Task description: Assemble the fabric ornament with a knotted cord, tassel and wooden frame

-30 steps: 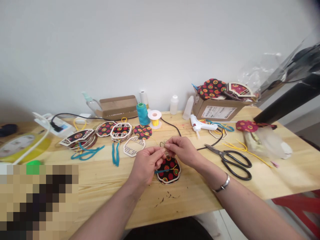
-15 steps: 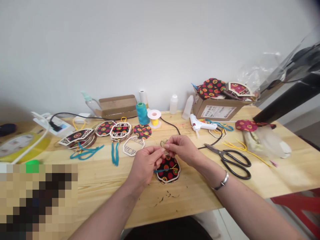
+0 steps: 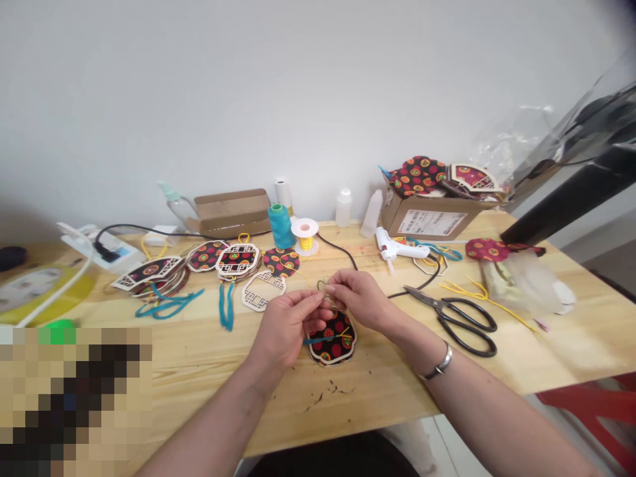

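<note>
Where my fingertips meet: left hand [image 3: 292, 319] and right hand [image 3: 360, 298] both pinched on a thin cord [image 3: 321, 283], its loop showing above them
Patterned piece [image 3: 332, 350]: flat on the wooden table [image 3: 213, 377], just below my hands and partly covered by them; black cloth, red dots, ringed flowers, pale wavy rim
Across its cloth: teal strands [image 3: 320, 340] and a forked yellow cord end [image 3: 344, 333]

A pale wooden table [image 3: 368, 391] carries black-handled scissors [image 3: 464, 321] and dark scraps [image 3: 330, 391].
</note>
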Action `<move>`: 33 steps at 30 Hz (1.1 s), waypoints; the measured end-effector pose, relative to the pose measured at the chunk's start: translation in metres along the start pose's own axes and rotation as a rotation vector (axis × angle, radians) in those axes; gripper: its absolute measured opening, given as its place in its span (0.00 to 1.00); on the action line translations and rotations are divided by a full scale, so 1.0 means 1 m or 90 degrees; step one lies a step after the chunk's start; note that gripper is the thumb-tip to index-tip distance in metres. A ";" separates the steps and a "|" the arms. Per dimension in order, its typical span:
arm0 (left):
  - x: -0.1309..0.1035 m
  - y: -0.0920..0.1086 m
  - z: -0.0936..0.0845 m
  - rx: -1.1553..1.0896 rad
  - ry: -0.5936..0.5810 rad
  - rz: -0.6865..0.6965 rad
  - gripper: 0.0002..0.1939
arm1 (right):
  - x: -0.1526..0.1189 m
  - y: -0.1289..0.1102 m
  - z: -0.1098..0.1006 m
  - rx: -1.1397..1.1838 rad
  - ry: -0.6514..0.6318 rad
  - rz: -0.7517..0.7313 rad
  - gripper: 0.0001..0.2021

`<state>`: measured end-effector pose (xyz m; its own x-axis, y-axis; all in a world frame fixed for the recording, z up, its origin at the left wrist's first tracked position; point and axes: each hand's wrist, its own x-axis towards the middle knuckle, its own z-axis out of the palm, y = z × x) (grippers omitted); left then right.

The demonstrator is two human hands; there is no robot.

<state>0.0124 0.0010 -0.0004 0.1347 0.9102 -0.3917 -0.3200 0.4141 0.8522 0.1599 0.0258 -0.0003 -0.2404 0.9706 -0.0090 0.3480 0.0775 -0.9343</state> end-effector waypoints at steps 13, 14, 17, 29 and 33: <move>-0.002 0.000 0.000 0.012 -0.013 0.035 0.08 | 0.000 -0.002 -0.002 0.020 0.009 0.014 0.08; -0.002 -0.001 0.000 0.047 -0.013 0.056 0.08 | 0.000 -0.003 -0.002 0.024 0.006 0.020 0.08; -0.002 -0.004 -0.001 0.174 0.008 0.126 0.07 | 0.000 -0.004 -0.002 0.029 0.001 0.031 0.08; -0.005 -0.006 0.004 0.456 0.065 0.436 0.04 | 0.000 -0.002 0.000 0.048 0.006 0.018 0.06; -0.005 -0.010 0.001 0.545 0.077 0.514 0.06 | -0.001 0.001 0.002 0.058 0.008 0.004 0.07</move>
<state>0.0162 -0.0077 -0.0062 0.0771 0.9236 0.3754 0.4674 -0.3661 0.8047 0.1588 0.0248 -0.0019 -0.2270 0.9738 -0.0105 0.2656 0.0515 -0.9627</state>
